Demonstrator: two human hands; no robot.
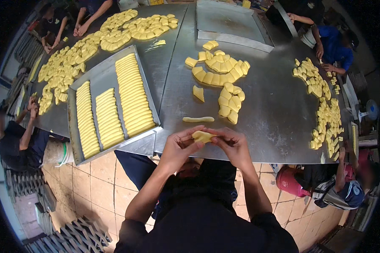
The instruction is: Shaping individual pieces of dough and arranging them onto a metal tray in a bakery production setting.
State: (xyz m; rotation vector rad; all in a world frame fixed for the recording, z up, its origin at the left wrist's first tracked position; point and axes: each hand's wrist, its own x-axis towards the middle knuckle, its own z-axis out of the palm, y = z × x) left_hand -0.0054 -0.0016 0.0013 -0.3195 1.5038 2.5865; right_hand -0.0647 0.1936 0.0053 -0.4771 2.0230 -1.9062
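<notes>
Between my two hands, just above the table's near edge, is a small piece of yellow dough [203, 136]. My left hand [182, 145] pinches its left end, and my right hand [231, 145] pinches the right end. A thin rolled dough strip [198, 119] lies on the metal table just beyond my fingers. Farther off sits a cluster of cut dough pieces [215, 78], with a single piece [198, 93] apart from it. To my left, a metal tray [74, 126] holds three rows of shaped dough rolls [134, 95].
A second metal tray [228, 21] stands at the far side. Big heaps of dough pieces cover the table's left [71, 61] and right [318, 92] parts. Several other people work around the table. A red bucket [289, 182] stands on the tiled floor at the right.
</notes>
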